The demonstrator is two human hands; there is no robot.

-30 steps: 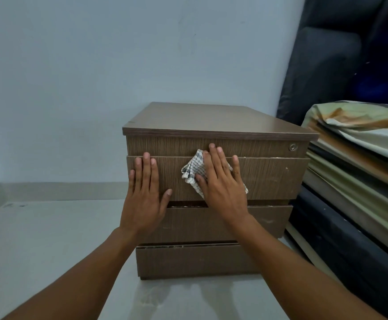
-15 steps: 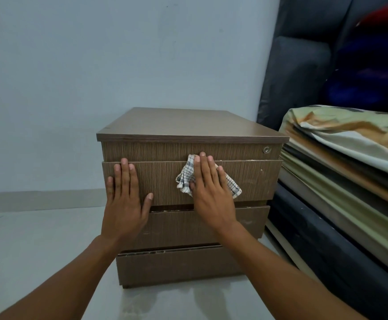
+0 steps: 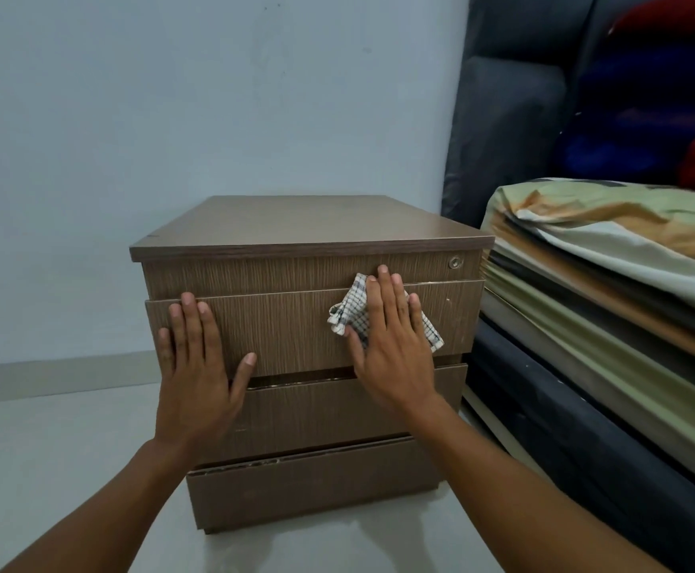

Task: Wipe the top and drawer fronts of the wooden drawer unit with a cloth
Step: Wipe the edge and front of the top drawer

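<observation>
Pressing the checked cloth flat against the second drawer front of the wooden drawer unit, the right hand lay with its fingers straight and close together. Its fingertips reached over the seam onto the unit's top drawer front, some way left of the small round lock. The cloth showed as crumpled folds on either side of that hand, on the right half of the unit's face. The left hand held nothing; it rested flat with the thumb spread on the left end of the same drawer front, apparently bracing the unit. The step in hand looked to be the wiping of the upper drawer fronts; whether the unit's top had been wiped could not be told. The two lower drawer fronts sat beneath the hands, away from the cloth. The next move probably called for an even sideways sweep with the cloth trapped under the palm, then a drop to the lower fronts, with the left hand steadying the unit on the floor. Stacked bedding lay just beside the unit's right side.
</observation>
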